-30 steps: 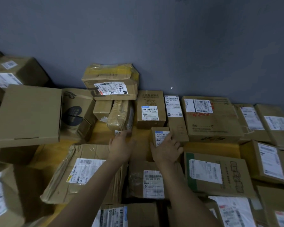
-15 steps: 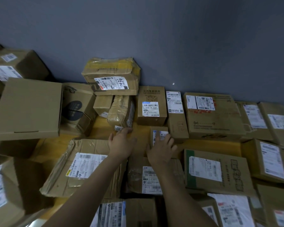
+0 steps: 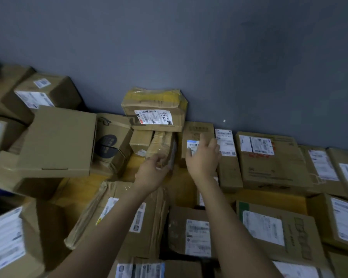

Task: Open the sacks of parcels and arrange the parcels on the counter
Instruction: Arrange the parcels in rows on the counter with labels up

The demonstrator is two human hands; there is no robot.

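Brown cardboard parcels with white labels cover the yellow counter along a grey wall. My left hand has its fingers curled round the near end of a tape-wrapped parcel that leans under a yellow-taped box. My right hand is spread with straight fingers over the label of an upright brown box at the wall. A small box is mostly hidden behind my right wrist.
A flat plain carton lies on boxes at the left. A large box and a narrow box stand right of my hands. A crumpled flat parcel and other labelled parcels fill the near side.
Both hands have moved away from me towards the wall. The right hand left the small box and reached the upright box; the left hand closed on the tape-wrapped parcel's end.
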